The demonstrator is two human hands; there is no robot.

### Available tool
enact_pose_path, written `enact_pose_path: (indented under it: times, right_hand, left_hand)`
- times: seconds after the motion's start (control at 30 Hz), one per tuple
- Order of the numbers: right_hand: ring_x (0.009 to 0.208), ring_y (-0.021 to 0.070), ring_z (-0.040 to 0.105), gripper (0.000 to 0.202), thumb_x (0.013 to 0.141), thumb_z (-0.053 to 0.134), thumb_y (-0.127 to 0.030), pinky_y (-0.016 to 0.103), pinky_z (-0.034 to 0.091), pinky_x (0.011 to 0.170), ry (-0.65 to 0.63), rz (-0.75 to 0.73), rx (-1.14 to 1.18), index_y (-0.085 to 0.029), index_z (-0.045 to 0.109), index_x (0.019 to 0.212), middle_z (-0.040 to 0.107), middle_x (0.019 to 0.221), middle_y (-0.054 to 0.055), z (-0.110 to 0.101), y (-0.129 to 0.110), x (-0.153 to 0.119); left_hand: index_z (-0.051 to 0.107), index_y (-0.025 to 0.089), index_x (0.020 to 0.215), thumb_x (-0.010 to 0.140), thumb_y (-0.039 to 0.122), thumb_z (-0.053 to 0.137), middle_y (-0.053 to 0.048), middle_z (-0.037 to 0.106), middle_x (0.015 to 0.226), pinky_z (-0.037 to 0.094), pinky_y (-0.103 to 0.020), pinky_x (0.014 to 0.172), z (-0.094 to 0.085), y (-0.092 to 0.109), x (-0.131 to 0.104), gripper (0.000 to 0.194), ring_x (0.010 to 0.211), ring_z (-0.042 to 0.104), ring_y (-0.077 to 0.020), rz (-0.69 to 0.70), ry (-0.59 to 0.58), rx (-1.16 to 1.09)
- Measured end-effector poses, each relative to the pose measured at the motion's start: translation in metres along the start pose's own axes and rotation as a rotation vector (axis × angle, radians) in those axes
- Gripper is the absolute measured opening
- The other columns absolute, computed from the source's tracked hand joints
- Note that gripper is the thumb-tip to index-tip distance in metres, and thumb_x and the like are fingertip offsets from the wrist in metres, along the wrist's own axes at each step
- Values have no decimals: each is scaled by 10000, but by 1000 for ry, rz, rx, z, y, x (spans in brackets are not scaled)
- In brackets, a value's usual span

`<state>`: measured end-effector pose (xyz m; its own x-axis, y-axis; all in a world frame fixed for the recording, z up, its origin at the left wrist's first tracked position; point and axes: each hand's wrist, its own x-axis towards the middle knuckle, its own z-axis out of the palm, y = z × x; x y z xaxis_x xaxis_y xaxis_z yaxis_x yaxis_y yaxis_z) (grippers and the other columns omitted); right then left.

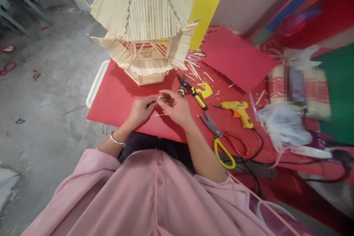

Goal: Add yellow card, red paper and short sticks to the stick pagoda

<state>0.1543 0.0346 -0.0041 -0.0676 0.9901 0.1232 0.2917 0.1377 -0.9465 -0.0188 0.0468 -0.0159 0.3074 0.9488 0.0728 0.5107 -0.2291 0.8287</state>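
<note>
Just above the front of the red tabletop, my left hand and my right hand meet, fingertips close together. Between them is a short, thin wooden stick, pinched by my left thumb and finger; my right fingers close on its other side. Another thin stick lies on the red surface just below my hands. Beyond them stands a pagoda-like model built of pale sticks, with tiered roofs. Black-and-yellow pliers lie right of my right hand.
Scissors with yellow and red handles lie at the front edge of the red table. A yellow glue gun with a black cord rests farther right. Loose sticks, a red sheet and a plastic bag are around.
</note>
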Motion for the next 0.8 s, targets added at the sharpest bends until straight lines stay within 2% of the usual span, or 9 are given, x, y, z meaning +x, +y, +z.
enact_pose_path:
  times: [0.1, 0.2, 0.3, 0.37, 0.47, 0.57, 0.7, 0.8]
  right_hand:
    - [844, 166, 699, 196, 833, 696, -351, 323, 585, 817, 50, 9, 48, -227, 742, 978, 756, 959, 40, 0, 2, -4]
    - [839, 173, 708, 144, 817, 699, -346, 340, 584, 843, 29, 54, 86, -227, 755, 874, 773, 910, 32, 0, 3, -9]
    - [815, 180, 715, 191, 806, 705, -383, 342, 592, 813, 6, 132, 152, -223, 760, 894, 784, 900, 34, -2, 3, -11]
    - [813, 184, 718, 230, 809, 702, -402, 339, 592, 797, 23, 136, 111, -223, 766, 939, 789, 926, 42, -8, 4, -10]
    - [845, 196, 726, 250, 834, 674, -405, 351, 586, 824, 73, 125, -55, -232, 775, 985, 794, 962, 47, -25, 6, -4]
    - [897, 225, 730, 218, 852, 641, -355, 391, 570, 879, 162, 167, -305, -244, 779, 979, 800, 977, 47, -51, 9, 11]
    - [1007, 314, 712, 268, 877, 590, -282, 476, 536, 920, 318, 351, -717, -230, 774, 1065, 791, 1040, 105, -84, 13, 45]
    - [1082, 339, 684, 289, 881, 601, -251, 478, 524, 927, 310, 480, -864, -225, 761, 1120, 764, 1140, 144, -99, 20, 76]
  left_hand:
    - [783, 165, 947, 876, 234, 580, -34, 779, 845, 489, -258, 705, 9, -1, 0, 226, 737, 672, -172, -13, -7, -103]
    - [776, 163, 882, 849, 202, 568, -12, 745, 724, 463, -237, 622, 18, -3, -1, 214, 642, 626, -149, -11, -11, -102]
    - [746, 168, 757, 837, 187, 568, 9, 675, 590, 401, -222, 558, 23, -4, -2, 196, 547, 557, -124, -9, 4, -20]
    - [749, 176, 762, 855, 232, 599, 5, 688, 603, 394, -226, 562, 25, -3, -2, 186, 544, 559, -121, -22, 19, 15]
    - [768, 195, 822, 857, 302, 657, -16, 756, 725, 432, -237, 616, 27, -2, -3, 158, 623, 636, -140, -67, 25, 1]
    - [756, 203, 817, 853, 304, 664, -28, 781, 813, 479, -247, 696, 29, -1, -3, 141, 723, 693, -161, -112, 34, -34]
    - [738, 199, 821, 851, 310, 647, -19, 771, 799, 484, -242, 698, 31, -1, -5, 147, 709, 678, -151, -137, 94, -36]
    - [729, 193, 821, 858, 328, 636, -9, 755, 762, 473, -235, 667, 31, 0, -5, 169, 675, 661, -143, -115, 132, -48]
